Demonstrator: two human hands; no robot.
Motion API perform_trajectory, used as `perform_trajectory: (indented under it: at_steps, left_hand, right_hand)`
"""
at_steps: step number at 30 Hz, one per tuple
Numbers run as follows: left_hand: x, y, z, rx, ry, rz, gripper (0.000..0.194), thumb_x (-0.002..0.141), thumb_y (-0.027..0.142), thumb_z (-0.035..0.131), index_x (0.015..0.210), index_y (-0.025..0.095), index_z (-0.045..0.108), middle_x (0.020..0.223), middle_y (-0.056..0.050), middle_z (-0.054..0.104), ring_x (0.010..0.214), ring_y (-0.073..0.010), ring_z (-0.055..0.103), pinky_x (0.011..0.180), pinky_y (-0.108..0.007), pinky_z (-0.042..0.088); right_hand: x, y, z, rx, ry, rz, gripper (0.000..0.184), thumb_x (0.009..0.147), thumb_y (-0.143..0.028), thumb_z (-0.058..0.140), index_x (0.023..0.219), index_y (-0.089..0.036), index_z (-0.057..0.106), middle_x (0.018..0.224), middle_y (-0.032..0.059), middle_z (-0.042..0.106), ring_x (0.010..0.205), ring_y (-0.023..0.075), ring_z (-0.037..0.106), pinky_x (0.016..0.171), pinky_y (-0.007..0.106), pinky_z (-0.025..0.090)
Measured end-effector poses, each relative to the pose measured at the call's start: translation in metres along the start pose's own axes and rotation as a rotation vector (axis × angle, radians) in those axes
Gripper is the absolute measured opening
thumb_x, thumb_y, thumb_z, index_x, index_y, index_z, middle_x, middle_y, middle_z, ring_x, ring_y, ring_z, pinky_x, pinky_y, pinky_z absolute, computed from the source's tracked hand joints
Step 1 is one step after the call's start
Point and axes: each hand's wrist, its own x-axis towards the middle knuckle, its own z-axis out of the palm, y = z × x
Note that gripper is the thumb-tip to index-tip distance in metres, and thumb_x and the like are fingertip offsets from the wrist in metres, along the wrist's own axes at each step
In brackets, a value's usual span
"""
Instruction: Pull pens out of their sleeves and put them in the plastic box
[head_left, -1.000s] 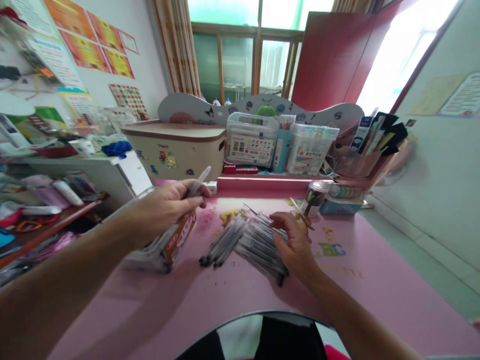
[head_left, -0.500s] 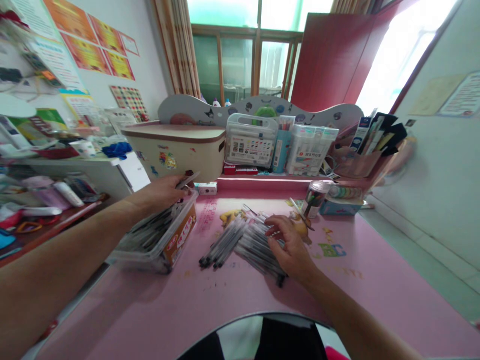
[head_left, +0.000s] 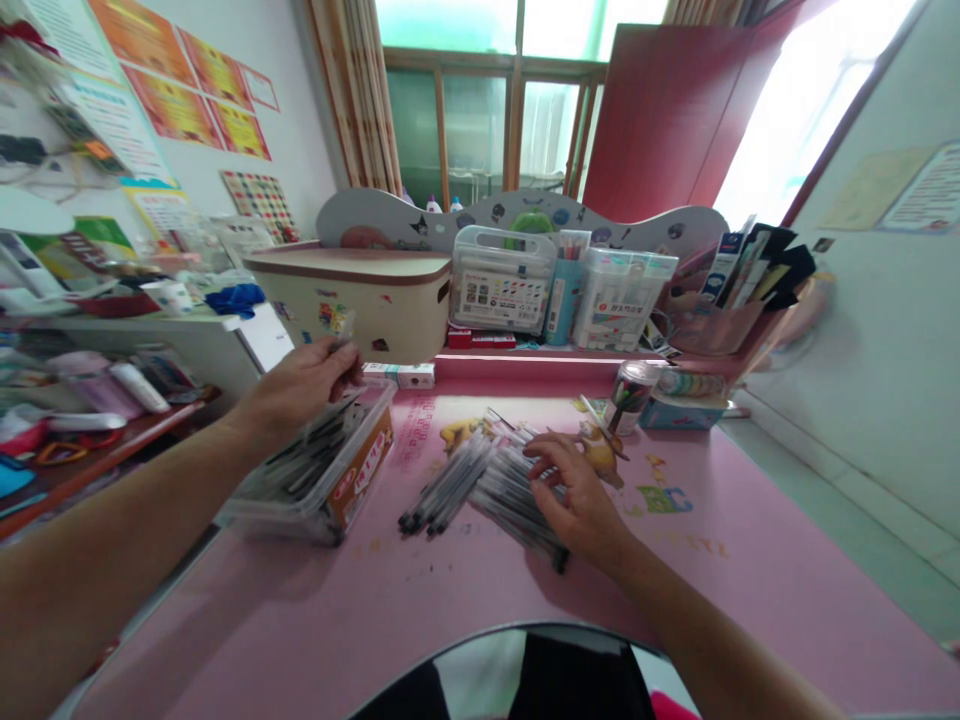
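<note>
My left hand [head_left: 315, 380] is raised above the near side of a clear plastic box [head_left: 356, 470], its fingers closed on a slim pen whose translucent end sticks up past the fingertips. Many dark and clear pens [head_left: 307, 465] lie jumbled inside that box. On the pink desk, a bundle of clear pens with black tips [head_left: 450, 490] lies beside a second pen pile [head_left: 517, 500]. My right hand [head_left: 574, 495] rests at the right edge of the second pile, fingers loosely curved and apart, gripping nothing.
A cream lidded bin [head_left: 360, 300], marker cases [head_left: 502, 290] and a pen holder [head_left: 712, 320] line the desk's back shelf. A can of pens [head_left: 631, 395] stands at the back right near a blue box [head_left: 682, 413]. The pink desktop [head_left: 750, 600] spreads in front.
My left hand has moved left and turned, so the pen in it now points up instead of right. My right hand has barely shifted left over the pile.
</note>
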Motion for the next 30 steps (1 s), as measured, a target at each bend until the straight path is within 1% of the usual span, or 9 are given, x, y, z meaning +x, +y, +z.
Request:
perform_trajectory:
  at_steps: [2,6,12,15,17,21,24,27,30]
  left_hand:
    - [-0.006,0.002,-0.001,-0.187,0.016,0.006,0.022,0.097,0.024,0.047,0.078,0.016,0.053,0.067,0.004,0.056,0.060,-0.0087,0.045,0.062,-0.020,0.036]
    - [-0.022,0.007,-0.004,-0.417,0.114,0.070,0.018,0.097,0.019,0.048,0.080,0.016,0.051,0.069,0.005,0.053,0.057,-0.0066,0.044,0.060,-0.019,0.036]
    - [-0.043,-0.001,-0.004,-0.524,0.101,-0.010,0.014,0.093,0.015,0.053,0.080,0.018,0.056,0.068,0.004,0.057,0.060,-0.0075,0.047,0.060,-0.017,0.039]
    - [-0.048,-0.011,-0.004,-0.556,0.087,-0.072,0.010,0.089,0.011,0.056,0.085,0.019,0.060,0.070,0.004,0.062,0.061,-0.0078,0.051,0.061,-0.017,0.042]
    - [-0.052,-0.014,-0.005,-0.536,0.063,-0.058,0.013,0.085,0.010,0.059,0.091,0.021,0.061,0.071,0.005,0.064,0.062,-0.0082,0.054,0.062,-0.017,0.044]
    - [-0.059,-0.012,-0.007,-0.417,0.094,0.014,0.033,0.078,0.011,0.065,0.106,0.027,0.061,0.073,0.006,0.066,0.063,-0.0108,0.060,0.064,-0.020,0.047]
    - [-0.062,-0.012,-0.011,-0.259,0.092,0.022,0.022,0.078,0.017,0.065,0.099,0.025,0.065,0.074,0.003,0.067,0.068,-0.0144,0.061,0.067,-0.023,0.048]
    - [-0.062,-0.020,-0.017,0.075,-0.039,0.052,0.010,0.080,0.023,0.061,0.086,0.024,0.068,0.073,0.001,0.068,0.072,-0.0180,0.062,0.070,-0.026,0.047]
    - [-0.059,-0.030,-0.025,0.477,-0.153,0.144,0.017,0.083,0.029,0.055,0.090,0.027,0.071,0.085,-0.001,0.073,0.079,-0.0230,0.065,0.077,-0.031,0.046]
  right_hand:
    - [0.000,0.000,0.000,-0.006,-0.010,0.003,0.034,0.082,-0.006,0.048,0.110,-0.022,0.057,0.114,0.0093,0.056,0.085,0.0171,0.061,0.069,0.032,0.053]
    - [0.000,0.001,0.000,-0.018,-0.026,0.001,0.035,0.081,-0.005,0.049,0.110,-0.022,0.057,0.113,0.0091,0.057,0.084,0.0174,0.061,0.068,0.032,0.053]
    - [0.000,0.002,0.001,-0.046,-0.042,-0.009,0.036,0.080,-0.004,0.050,0.110,-0.023,0.059,0.111,0.0083,0.059,0.087,0.0190,0.061,0.074,0.035,0.053]
    - [0.000,0.002,0.001,-0.044,-0.052,-0.012,0.037,0.081,-0.004,0.049,0.111,-0.023,0.059,0.112,0.0086,0.059,0.089,0.0197,0.061,0.075,0.036,0.053]
    - [0.000,0.002,0.000,-0.048,-0.058,-0.004,0.038,0.081,-0.004,0.049,0.112,-0.023,0.059,0.112,0.0088,0.059,0.086,0.0190,0.061,0.072,0.035,0.053]
    - [-0.001,0.003,0.000,-0.065,-0.062,0.007,0.037,0.080,-0.005,0.050,0.112,-0.023,0.060,0.114,0.0089,0.059,0.086,0.0191,0.061,0.073,0.035,0.053]
    - [0.000,0.003,-0.001,-0.066,-0.052,0.008,0.035,0.081,-0.006,0.051,0.110,-0.023,0.060,0.113,0.0089,0.060,0.088,0.0197,0.061,0.076,0.035,0.053]
    - [0.005,0.005,-0.005,-0.042,0.007,0.029,0.031,0.081,-0.009,0.051,0.108,-0.021,0.059,0.111,0.0089,0.059,0.084,0.0179,0.062,0.068,0.031,0.052]
    - [0.012,0.014,-0.014,-0.045,0.167,0.094,0.025,0.082,-0.015,0.052,0.105,-0.020,0.059,0.106,0.0084,0.060,0.084,0.0185,0.062,0.068,0.031,0.052]
